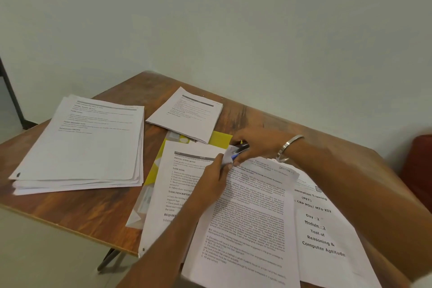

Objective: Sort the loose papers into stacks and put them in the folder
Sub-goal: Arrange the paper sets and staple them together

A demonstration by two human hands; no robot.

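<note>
Centre frame: left hand [211,179] pinching folded corner of white printed papers [247,217]; right hand [253,147] curled around dark, half-hidden stapler-like object [242,147]. Glossy yellow folder [221,139] mostly buried, upper-centre on worn wooden table [70,203].

Bare table [245,114] beyond stacks [79,147]

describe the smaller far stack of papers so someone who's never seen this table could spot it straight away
On the wooden table, look toward the far edge near the wall. The small stack lies there, its near corner overlapping the yellow folder. Unlike the big stack at the left, it is thinner and turned at an angle, and no hand touches it.
</note>
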